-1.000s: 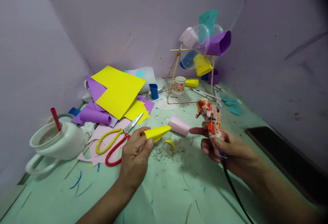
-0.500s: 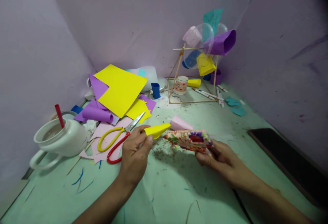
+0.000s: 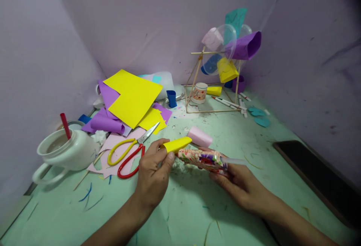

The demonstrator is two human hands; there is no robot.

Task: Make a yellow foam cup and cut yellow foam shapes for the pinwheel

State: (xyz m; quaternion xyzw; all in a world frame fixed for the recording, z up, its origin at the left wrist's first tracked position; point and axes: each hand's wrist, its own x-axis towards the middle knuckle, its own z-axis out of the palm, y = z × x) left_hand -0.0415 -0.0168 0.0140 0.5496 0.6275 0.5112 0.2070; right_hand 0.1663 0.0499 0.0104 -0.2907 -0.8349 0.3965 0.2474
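My left hand (image 3: pixel 153 172) pinches a rolled piece of yellow paper (image 3: pixel 178 144) between thumb and fingers. In my right hand (image 3: pixel 239 186) is a hot glue gun (image 3: pixel 201 159) covered in a floral pattern, with a pale glue stick (image 3: pixel 234 160) poking out of its back. The gun's nozzle points left and meets the lower edge of the yellow roll near my left thumb; whether they touch I cannot tell. Just beyond the gun a pink paper roll (image 3: pixel 199 136) lies on the table. Scissors (image 3: pixel 135 144) with yellow and red handles rest left of my left hand.
A white pot (image 3: pixel 76 152) with a red stick stands at left. Yellow sheets (image 3: pixel 132 95) and purple paper (image 3: pixel 105 122) pile behind the scissors. A stick frame (image 3: pixel 214 111) carries a wheel with coloured paper cups (image 3: pixel 244 47). A dark phone (image 3: pixel 318 178) lies at right, markers (image 3: pixel 228 103) at the back.
The glue gun has shifted left and down, its nozzle now at the yellow roll's lower edge. My left hand has moved slightly right with the roll. More of the pink roll shows.
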